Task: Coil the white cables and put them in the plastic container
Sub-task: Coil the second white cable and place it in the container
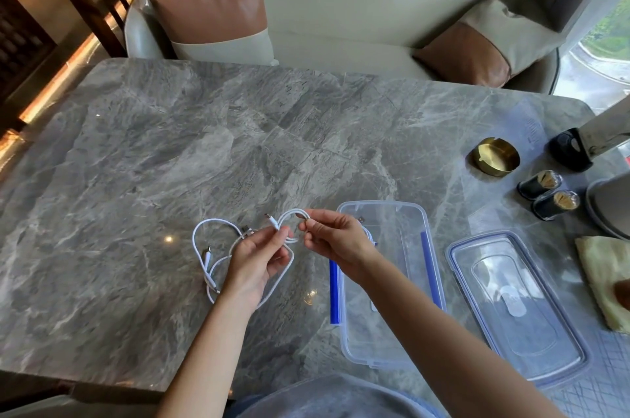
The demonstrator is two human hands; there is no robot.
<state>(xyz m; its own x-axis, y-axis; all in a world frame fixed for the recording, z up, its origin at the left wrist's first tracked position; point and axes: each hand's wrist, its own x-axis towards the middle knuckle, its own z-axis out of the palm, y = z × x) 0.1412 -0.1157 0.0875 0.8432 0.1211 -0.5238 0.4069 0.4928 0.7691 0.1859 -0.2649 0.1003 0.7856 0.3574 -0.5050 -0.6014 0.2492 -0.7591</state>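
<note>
Above the grey marble worktop [170, 144], the left hand [254, 264] and right hand [335, 243] each close their grip on a white cable [289, 240], its slack looping left. The open plastic container [392, 363] stands just right; its lid [518, 308] lies beyond.

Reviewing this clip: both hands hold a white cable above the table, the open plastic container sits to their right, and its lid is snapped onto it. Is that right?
Not quite. The head view shows the lid lying flat on the marble table, to the right of the open plastic container, not snapped on. The rest stands: the left hand and right hand hold a white cable above the table.
</note>
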